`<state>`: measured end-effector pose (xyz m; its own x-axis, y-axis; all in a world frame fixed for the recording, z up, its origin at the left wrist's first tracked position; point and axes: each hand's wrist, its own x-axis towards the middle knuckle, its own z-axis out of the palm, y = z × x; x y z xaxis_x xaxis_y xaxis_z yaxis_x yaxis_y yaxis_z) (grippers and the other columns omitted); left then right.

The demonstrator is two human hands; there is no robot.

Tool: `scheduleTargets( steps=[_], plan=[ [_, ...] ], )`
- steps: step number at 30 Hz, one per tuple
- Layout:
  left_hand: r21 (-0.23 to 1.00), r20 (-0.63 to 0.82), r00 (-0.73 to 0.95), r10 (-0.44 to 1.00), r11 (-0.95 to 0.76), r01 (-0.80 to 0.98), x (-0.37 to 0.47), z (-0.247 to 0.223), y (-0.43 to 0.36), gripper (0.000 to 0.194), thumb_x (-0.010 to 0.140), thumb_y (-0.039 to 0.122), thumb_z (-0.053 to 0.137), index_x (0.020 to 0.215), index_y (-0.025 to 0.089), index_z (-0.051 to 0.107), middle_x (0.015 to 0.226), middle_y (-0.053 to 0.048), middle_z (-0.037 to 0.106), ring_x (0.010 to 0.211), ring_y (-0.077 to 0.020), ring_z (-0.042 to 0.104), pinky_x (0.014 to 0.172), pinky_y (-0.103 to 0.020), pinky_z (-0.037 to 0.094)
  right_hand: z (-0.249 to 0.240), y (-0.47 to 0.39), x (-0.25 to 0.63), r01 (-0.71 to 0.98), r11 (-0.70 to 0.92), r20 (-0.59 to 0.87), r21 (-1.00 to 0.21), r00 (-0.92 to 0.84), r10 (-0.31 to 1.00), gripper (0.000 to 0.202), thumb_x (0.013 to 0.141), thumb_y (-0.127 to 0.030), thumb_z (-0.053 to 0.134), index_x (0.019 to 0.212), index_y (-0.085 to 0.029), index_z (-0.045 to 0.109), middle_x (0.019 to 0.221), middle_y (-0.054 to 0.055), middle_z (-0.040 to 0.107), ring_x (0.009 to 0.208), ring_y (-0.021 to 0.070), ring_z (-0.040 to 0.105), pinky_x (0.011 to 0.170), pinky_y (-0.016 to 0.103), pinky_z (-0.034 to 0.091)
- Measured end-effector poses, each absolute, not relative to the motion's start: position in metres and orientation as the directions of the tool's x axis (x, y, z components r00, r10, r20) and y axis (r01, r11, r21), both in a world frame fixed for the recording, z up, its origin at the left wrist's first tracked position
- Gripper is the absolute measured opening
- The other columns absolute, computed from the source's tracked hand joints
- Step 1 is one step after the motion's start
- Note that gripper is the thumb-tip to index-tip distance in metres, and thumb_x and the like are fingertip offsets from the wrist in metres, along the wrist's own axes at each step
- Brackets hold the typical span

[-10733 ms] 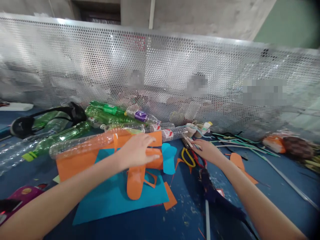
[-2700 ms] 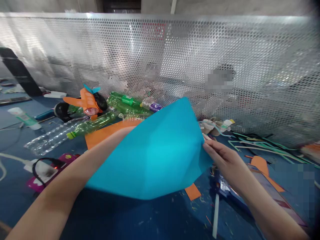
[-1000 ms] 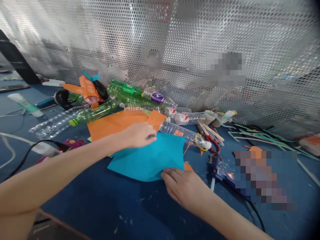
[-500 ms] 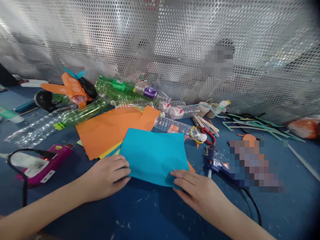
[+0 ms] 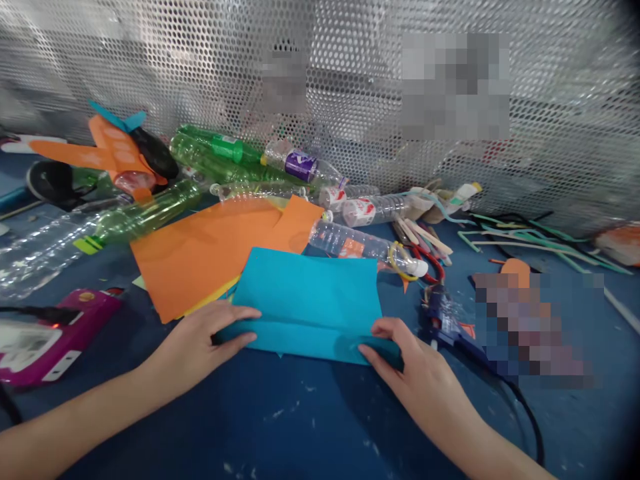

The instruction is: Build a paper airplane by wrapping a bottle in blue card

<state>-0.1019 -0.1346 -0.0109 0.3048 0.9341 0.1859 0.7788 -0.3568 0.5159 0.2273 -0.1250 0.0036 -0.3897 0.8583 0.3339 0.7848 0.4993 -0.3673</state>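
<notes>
A sheet of blue paper (image 5: pixel 310 287) lies in the middle of the blue tabletop, with its near edge folded up into a strip along the front. My left hand (image 5: pixel 220 333) pinches the left end of that folded strip between thumb and fingers. At the right end, my right hand (image 5: pixel 400 353) grips the strip in the same way. Behind and to the left, sheets of orange paper (image 5: pixel 200 253) overlap, with yellow paper (image 5: pixel 210 302) showing beneath. Some of my fingers are hidden behind the fold.
Plastic bottles (image 5: pixel 240 147) crowd the back along a perforated metal screen (image 5: pixel 340 73). An orange paper plane (image 5: pixel 110 153) stands at the back left. A magenta power strip (image 5: pixel 70 333) sits at left; a blue glue gun (image 5: pixel 450 333) with its cord lies at right, near scissors (image 5: pixel 430 263).
The near edge of the blue paper has been turned up into a fold, and both hands now pinch it. The view has shifted slightly.
</notes>
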Motion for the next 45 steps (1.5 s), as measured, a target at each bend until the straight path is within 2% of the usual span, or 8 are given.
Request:
scheduleTargets(
  steps=[7, 14, 19, 24, 30, 36, 40, 45],
  plan=[
    [0.48, 0.161, 0.268, 0.95, -0.313, 0.82, -0.1014, -0.0109, -0.1351, 0.034, 0.091, 0.053, 0.051, 0.116, 0.032, 0.059, 0.115, -0.003, 0.068, 0.107, -0.0282, 0.065, 0.084, -0.041, 0.056, -0.0026, -0.1262, 0.2296, 0.794, 0.52, 0.345, -0.314, -0.415, 0.842, 0.019, 0.098, -0.04, 0.042, 0.096, -0.022, 0.049, 0.081, 0.007, 0.071, 0.067, 0.0206, 0.071, 0.05, 0.027, 0.054],
    [0.487, 0.191, 0.282, 0.94, -0.34, 0.804, -0.0978, -0.0111, -0.1335, 0.032, 0.093, 0.051, 0.046, 0.112, 0.031, 0.061, 0.108, -0.005, 0.07, 0.099, -0.026, 0.067, 0.084, -0.04, 0.055, -0.0022, -0.1236, 0.2282, 0.799, 0.514, 0.358, -0.313, -0.402, 0.843, 0.019, 0.097, -0.04, 0.043, 0.093, -0.023, 0.049, 0.079, 0.006, 0.071, 0.063, 0.0202, 0.071, 0.047, 0.026, 0.051],
    [0.48, 0.196, 0.28, 0.94, -0.341, 0.809, -0.0982, -0.0137, -0.133, 0.031, 0.094, 0.051, 0.045, 0.111, 0.031, 0.061, 0.107, -0.004, 0.069, 0.1, -0.0255, 0.066, 0.086, -0.041, 0.054, 0.0003, -0.1231, 0.2273, 0.8, 0.515, 0.34, -0.308, -0.413, 0.845, 0.024, 0.099, -0.042, 0.038, 0.092, -0.022, 0.048, 0.077, 0.006, 0.069, 0.061, 0.019, 0.069, 0.045, 0.026, 0.05],
    [0.475, 0.158, 0.263, 0.952, -0.307, 0.825, -0.1009, -0.0139, -0.1319, 0.036, 0.091, 0.056, 0.047, 0.113, 0.031, 0.06, 0.113, -0.004, 0.069, 0.104, -0.0279, 0.065, 0.083, -0.041, 0.056, 0.0008, -0.1222, 0.2273, 0.806, 0.514, 0.315, -0.293, -0.426, 0.848, 0.026, 0.1, -0.043, 0.035, 0.092, -0.022, 0.048, 0.078, 0.006, 0.068, 0.061, 0.0191, 0.068, 0.047, 0.027, 0.05],
    [0.441, 0.13, 0.247, 0.96, -0.279, 0.853, -0.1037, -0.0127, -0.1303, 0.048, 0.082, 0.063, 0.056, 0.117, 0.031, 0.058, 0.126, -0.007, 0.064, 0.113, -0.0349, 0.061, 0.084, -0.047, 0.056, 0.004, -0.1205, 0.2274, 0.804, 0.502, 0.294, -0.32, -0.419, 0.859, 0.028, 0.099, -0.047, 0.035, 0.09, -0.023, 0.047, 0.075, 0.004, 0.067, 0.055, 0.0176, 0.066, 0.04, 0.025, 0.044],
    [0.494, 0.104, 0.24, 0.965, -0.26, 0.83, -0.1028, -0.0107, -0.1297, 0.042, 0.085, 0.06, 0.053, 0.117, 0.033, 0.059, 0.123, -0.005, 0.066, 0.107, -0.0322, 0.065, 0.079, -0.043, 0.058, 0.0048, -0.1208, 0.2261, 0.809, 0.505, 0.308, -0.301, -0.419, 0.854, 0.029, 0.1, -0.046, 0.033, 0.09, -0.023, 0.048, 0.074, 0.004, 0.067, 0.054, 0.0176, 0.066, 0.04, 0.025, 0.044],
    [0.493, 0.097, 0.242, 0.965, -0.258, 0.831, -0.0986, -0.0079, -0.1313, 0.04, 0.089, 0.059, 0.049, 0.114, 0.031, 0.06, 0.118, -0.005, 0.067, 0.107, -0.0298, 0.064, 0.083, -0.042, 0.056, 0.0021, -0.1197, 0.2254, 0.808, 0.53, 0.338, -0.258, -0.439, 0.833, 0.029, 0.101, -0.043, 0.029, 0.092, -0.023, 0.048, 0.077, 0.005, 0.067, 0.057, 0.0181, 0.067, 0.044, 0.026, 0.047],
    [0.484, 0.099, 0.266, 0.959, -0.28, 0.829, -0.0969, -0.0074, -0.1317, 0.038, 0.091, 0.057, 0.045, 0.112, 0.03, 0.061, 0.114, -0.004, 0.066, 0.105, -0.027, 0.063, 0.079, -0.037, 0.056, -0.0022, -0.1169, 0.2253, 0.81, 0.54, 0.344, -0.23, -0.451, 0.823, 0.03, 0.102, -0.042, 0.026, 0.092, -0.023, 0.046, 0.077, 0.005, 0.066, 0.055, 0.0179, 0.066, 0.045, 0.027, 0.048]
  ],
)
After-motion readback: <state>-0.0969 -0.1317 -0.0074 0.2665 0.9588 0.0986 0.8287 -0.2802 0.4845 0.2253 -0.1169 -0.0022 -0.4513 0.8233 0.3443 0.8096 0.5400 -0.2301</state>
